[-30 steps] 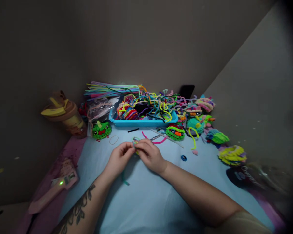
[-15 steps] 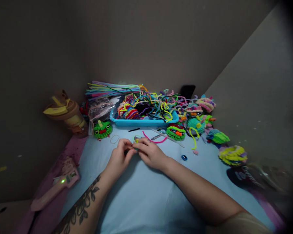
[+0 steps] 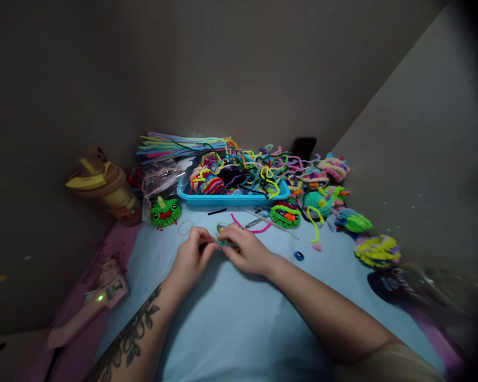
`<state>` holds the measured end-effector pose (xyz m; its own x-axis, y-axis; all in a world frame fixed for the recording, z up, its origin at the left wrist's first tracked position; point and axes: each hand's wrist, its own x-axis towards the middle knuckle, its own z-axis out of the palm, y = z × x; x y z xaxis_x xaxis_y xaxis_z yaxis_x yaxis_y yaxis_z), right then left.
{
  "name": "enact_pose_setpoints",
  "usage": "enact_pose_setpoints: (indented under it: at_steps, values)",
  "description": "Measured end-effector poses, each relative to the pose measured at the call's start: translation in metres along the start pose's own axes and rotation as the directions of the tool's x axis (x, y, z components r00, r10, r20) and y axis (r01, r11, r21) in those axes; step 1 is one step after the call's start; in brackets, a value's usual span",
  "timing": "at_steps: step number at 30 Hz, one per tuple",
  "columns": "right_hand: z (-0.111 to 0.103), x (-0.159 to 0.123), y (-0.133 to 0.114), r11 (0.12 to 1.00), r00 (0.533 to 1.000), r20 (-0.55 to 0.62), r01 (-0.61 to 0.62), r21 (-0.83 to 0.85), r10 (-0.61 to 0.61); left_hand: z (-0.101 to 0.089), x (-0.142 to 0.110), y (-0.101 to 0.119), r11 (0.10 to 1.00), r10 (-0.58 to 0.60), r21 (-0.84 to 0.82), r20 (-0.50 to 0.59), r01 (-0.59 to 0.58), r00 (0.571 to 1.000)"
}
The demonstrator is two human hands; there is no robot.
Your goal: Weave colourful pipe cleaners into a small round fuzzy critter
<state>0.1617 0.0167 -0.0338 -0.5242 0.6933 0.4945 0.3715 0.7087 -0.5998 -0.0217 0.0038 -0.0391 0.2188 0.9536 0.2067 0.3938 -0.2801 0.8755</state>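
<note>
Over the middle of the light blue cloth, my left hand (image 3: 191,255) and my right hand (image 3: 247,250) meet, fingertips almost touching. Between them is a small fuzzy pipe cleaner piece (image 3: 221,229) in teal, green and yellow. My right thumb and fingers close around it and hide much of it. The left thumb and index finger pinch at its near left edge; the exact bit in that pinch is too small to make out. Just beyond the hands lie a bright pink pipe cleaner (image 3: 258,231) and a thin tan rubber band (image 3: 185,227).
A blue tray (image 3: 235,200) heaped with pipe cleaners stands at the back. Fuzzy green figures (image 3: 165,213) flank its front corners. At left are a lidded cup (image 3: 119,196) and a pink glue gun (image 3: 91,313) with a green light. A blue ring-shaped item (image 3: 299,256) lies right.
The teal strand that hung below my left hand one second ago is out of sight now. My left hand has shifted slightly, and more of the fuzzy piece shows under my right fingers.
</note>
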Motion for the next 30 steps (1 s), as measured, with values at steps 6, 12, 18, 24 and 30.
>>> enact_pose_setpoints:
  at_steps: [6, 12, 18, 24, 30]
  values:
    - [0.0005, 0.0009, -0.0011, 0.998, 0.994, -0.104, -0.014, 0.054, 0.019, 0.0009, -0.0018, -0.0058, 0.994, 0.073, 0.086, 0.001, -0.073, 0.997]
    - [0.0032, 0.0007, -0.0027, 0.999, 0.994, -0.112, -0.001, 0.044, 0.006, 0.0035, -0.0035, -0.0082, 0.981, 0.124, 0.15, 0.012, -0.124, 0.992]
    - [0.0018, 0.0013, -0.0044, 0.999, 0.999, -0.005, 0.041, 0.002, -0.041, 0.0028, -0.0042, -0.0077, 0.971, 0.147, 0.188, 0.014, -0.147, 0.989]
    - [0.0046, -0.0017, -0.0026, 0.987, 0.997, -0.031, 0.072, -0.144, -0.077, 0.0027, -0.0039, -0.0103, 0.981, 0.159, 0.112, -0.008, -0.157, 0.987]
    - [0.0063, -0.0029, -0.002, 0.965, 0.99, -0.074, 0.094, -0.247, -0.116, 0.0013, -0.0023, -0.0101, 0.983, 0.139, 0.127, -0.035, -0.134, 0.99]
